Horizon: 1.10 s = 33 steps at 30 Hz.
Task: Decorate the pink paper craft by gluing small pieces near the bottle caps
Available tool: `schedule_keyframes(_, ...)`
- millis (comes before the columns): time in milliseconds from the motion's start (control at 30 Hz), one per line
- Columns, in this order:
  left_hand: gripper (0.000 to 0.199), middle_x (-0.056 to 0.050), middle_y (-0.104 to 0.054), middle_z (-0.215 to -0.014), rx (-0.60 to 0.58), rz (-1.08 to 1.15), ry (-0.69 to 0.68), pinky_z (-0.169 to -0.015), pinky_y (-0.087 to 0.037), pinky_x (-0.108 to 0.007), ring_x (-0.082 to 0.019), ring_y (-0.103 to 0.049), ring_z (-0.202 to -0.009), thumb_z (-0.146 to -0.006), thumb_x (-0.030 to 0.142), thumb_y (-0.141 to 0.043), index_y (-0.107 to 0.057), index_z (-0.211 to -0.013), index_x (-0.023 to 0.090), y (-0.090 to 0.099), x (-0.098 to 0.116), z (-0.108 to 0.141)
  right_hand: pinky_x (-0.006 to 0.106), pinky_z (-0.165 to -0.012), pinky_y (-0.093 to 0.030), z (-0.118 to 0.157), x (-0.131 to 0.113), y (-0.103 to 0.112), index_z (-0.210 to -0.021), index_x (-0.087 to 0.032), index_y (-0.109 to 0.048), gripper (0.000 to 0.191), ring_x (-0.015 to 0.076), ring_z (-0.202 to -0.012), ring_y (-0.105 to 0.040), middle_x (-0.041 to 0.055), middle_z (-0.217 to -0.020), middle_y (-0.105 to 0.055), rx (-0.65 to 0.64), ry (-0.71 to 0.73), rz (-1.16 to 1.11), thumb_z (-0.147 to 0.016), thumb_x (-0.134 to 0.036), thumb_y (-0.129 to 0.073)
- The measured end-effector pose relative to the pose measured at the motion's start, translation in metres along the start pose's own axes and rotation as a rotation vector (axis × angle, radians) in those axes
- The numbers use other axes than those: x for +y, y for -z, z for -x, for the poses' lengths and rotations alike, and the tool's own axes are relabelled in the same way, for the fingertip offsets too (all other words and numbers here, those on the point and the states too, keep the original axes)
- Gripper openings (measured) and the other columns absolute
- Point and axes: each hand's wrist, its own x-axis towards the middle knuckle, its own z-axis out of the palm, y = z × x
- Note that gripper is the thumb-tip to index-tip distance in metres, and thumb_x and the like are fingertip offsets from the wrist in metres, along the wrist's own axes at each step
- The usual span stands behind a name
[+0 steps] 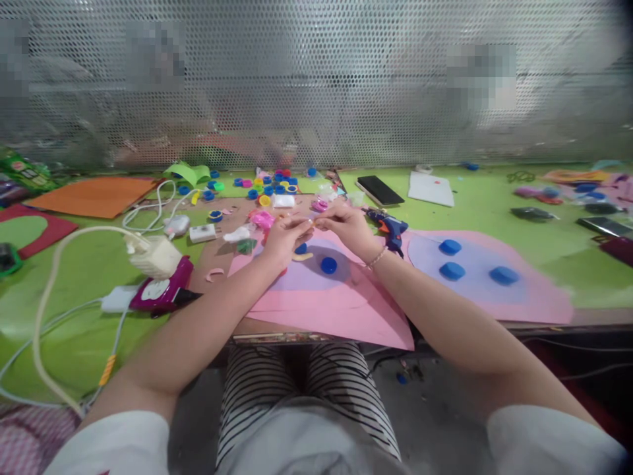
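My left hand (285, 239) and my right hand (350, 228) meet fingertip to fingertip over the work. Both are pinched closed around something small and yellowish that I cannot make out. Below them lies a lilac paper shape (316, 282) on a pink paper sheet (341, 322). A blue bottle cap (329, 265) rests on the lilac paper, and a second blue cap (301, 249) shows partly by my left fingers. Beside it is a curved pale yellow strip (302, 257). Just past my right wrist is a dark blue glue gun (393, 229).
Several coloured caps (268, 180) are scattered toward the perforated metal screen (306, 79). A black phone (380, 190) lies behind my right hand. On the right is another pink and lilac paper piece (537, 290) with three blue caps. Cables and a purple power strip (161, 290) occupy the left.
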Motion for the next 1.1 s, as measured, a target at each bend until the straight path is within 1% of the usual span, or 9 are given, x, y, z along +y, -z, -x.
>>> schedule_keyframes(100,0.010,0.000,-0.064,-0.068,0.016,0.010,-0.016,-0.064,-0.051,-0.023,-0.007,-0.059,-0.060,-0.065,0.016,-0.072,-0.067,-0.073,0.015,-0.0013,0.0009,0.0005,0.029,-0.063,-0.053,0.0001,0.0003,-0.0002,-0.078,-0.016,-0.071,0.019,0.0134,-0.064,-0.062,0.0039,-0.069,-0.068,-0.002,0.007,-0.014,-0.071,-0.034,-0.068)
schedule_keyframes(300,0.011,0.000,-0.065,-0.063,0.025,0.025,-0.058,-0.066,-0.049,-0.022,-0.006,-0.058,-0.058,-0.063,0.018,-0.073,-0.067,-0.071,0.014,-0.0041,0.0032,0.0028,0.030,-0.066,-0.053,0.0017,-0.0006,-0.0045,-0.094,-0.016,-0.069,0.028,0.0145,-0.071,-0.062,0.0061,-0.084,-0.069,-0.052,0.088,0.051,-0.071,-0.032,-0.068)
schedule_keyframes(467,0.019,-0.001,-0.065,-0.063,-0.023,-0.020,-0.107,-0.066,-0.050,-0.024,-0.009,-0.061,-0.060,-0.061,0.028,-0.075,-0.067,-0.071,0.013,-0.0047,0.0021,0.0046,0.031,-0.069,-0.053,0.0016,0.0004,-0.0071,-0.083,-0.017,-0.071,0.015,0.0157,-0.073,-0.063,0.0049,-0.079,-0.070,-0.044,0.171,0.081,-0.073,-0.028,-0.066)
schedule_keyframes(533,0.019,-0.002,-0.066,-0.065,-0.041,-0.022,-0.110,-0.068,-0.051,-0.024,-0.009,-0.062,-0.062,-0.062,0.027,-0.074,-0.066,-0.072,0.013,-0.0050,0.0016,0.0053,0.031,-0.068,-0.053,0.0011,0.0013,-0.0063,-0.081,-0.019,-0.071,0.012,0.0157,-0.072,-0.063,0.0040,-0.078,-0.070,-0.024,0.168,0.090,-0.073,-0.025,-0.067)
schedule_keyframes(633,0.020,0.000,-0.067,-0.071,-0.038,0.018,-0.124,-0.071,-0.051,-0.025,-0.009,-0.063,-0.066,-0.059,0.018,-0.076,-0.065,-0.075,0.014,-0.0050,0.0012,0.0056,0.031,-0.068,-0.053,0.0009,0.0013,-0.0047,-0.082,-0.021,-0.073,0.012,0.0157,-0.071,-0.063,0.0030,-0.077,-0.071,-0.010,0.153,0.084,-0.071,-0.025,-0.068)
schedule_keyframes(700,0.020,0.001,-0.066,-0.070,-0.031,0.046,-0.117,-0.071,-0.051,-0.024,-0.009,-0.063,-0.066,-0.059,0.015,-0.075,-0.064,-0.076,0.015,-0.0046,0.0010,0.0049,0.031,-0.069,-0.053,0.0012,0.0001,-0.0040,-0.082,-0.021,-0.073,0.012,0.0156,-0.072,-0.063,0.0029,-0.078,-0.071,-0.008,0.150,0.072,-0.071,-0.023,-0.068)
schedule_keyframes(867,0.016,0.001,-0.064,-0.064,-0.013,0.082,-0.111,-0.070,-0.051,-0.024,-0.008,-0.061,-0.061,-0.057,0.015,-0.076,-0.066,-0.069,0.013,-0.0041,0.0012,0.0018,0.029,-0.069,-0.052,0.0016,-0.0023,-0.0041,-0.084,-0.019,-0.073,0.014,0.0149,-0.074,-0.063,0.0033,-0.079,-0.071,-0.033,0.131,0.055,-0.072,-0.021,-0.067)
schedule_keyframes(1000,0.019,0.001,-0.065,-0.063,0.023,0.076,-0.120,-0.068,-0.051,-0.023,-0.007,-0.061,-0.058,-0.054,0.017,-0.077,-0.066,-0.068,0.013,-0.0036,0.0023,-0.0003,0.027,-0.063,-0.051,0.0010,0.0002,-0.0044,-0.094,-0.017,-0.070,0.023,0.0137,-0.069,-0.062,0.0051,-0.085,-0.071,-0.028,0.092,0.075,-0.072,-0.022,-0.067)
schedule_keyframes(1100,0.019,0.001,-0.065,-0.062,0.063,0.060,-0.116,-0.066,-0.050,-0.022,-0.007,-0.060,-0.057,-0.055,0.017,-0.077,-0.066,-0.070,0.014,-0.0025,0.0022,-0.0015,0.027,-0.065,-0.051,0.0010,0.0016,-0.0048,-0.091,-0.017,-0.071,0.020,0.0136,-0.071,-0.062,0.0051,-0.086,-0.071,-0.028,0.093,0.066,-0.071,-0.021,-0.066)
